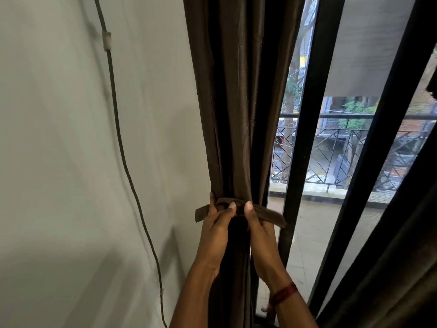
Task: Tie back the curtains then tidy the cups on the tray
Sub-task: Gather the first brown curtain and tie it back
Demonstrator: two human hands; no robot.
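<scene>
A dark brown curtain (236, 102) hangs gathered in the middle of the view, beside the window. A brown fabric tie-back band (267, 213) wraps round it at waist height, with one end sticking out left and the other out right. My left hand (216, 224) grips the left part of the band, thumb up near the knot. My right hand (256, 227) pinches the right part, thumb pressed on the band's middle. No cups or tray are in view.
A pale wall (71, 162) with a thin cable (123, 143) running down it lies to the left. Black window frames (305, 138) and a balcony railing (354, 147) are to the right. Another dark curtain (390, 280) fills the lower right corner.
</scene>
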